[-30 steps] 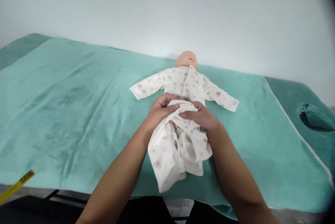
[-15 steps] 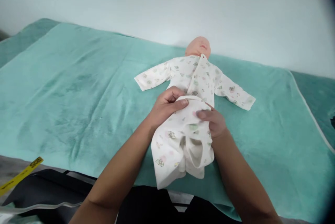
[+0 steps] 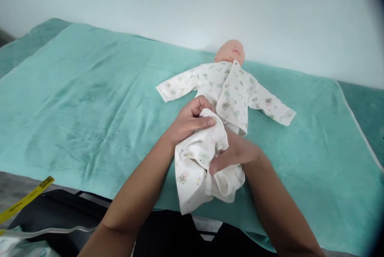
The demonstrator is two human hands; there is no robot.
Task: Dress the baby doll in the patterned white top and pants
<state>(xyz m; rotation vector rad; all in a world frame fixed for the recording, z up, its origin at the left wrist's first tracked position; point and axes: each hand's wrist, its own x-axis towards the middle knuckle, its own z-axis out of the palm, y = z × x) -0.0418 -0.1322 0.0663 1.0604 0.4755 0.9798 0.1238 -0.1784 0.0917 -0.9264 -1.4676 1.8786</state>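
Note:
A baby doll lies on its back in a white printed top, its sleeves spread to both sides. Over the doll's lower end I hold a pair of white printed baby pants. My left hand pinches the waistband, thumb on top and curled fingers behind. Part of my right hand is hidden by the bunched cloth; its thumb presses on the front of the pants, and the cloth is gathered between thumb and fingers. The doll's legs are not visible.
A wrinkled green blanket covers the table, which stands against a pale wall. At the lower left are a yellow printed strap, a black padded surface and a plastic package.
My right hand has moved down and left from the waistband, bunching the pants' right side. The top's lower hem now shows. My left hand keeps its hold.

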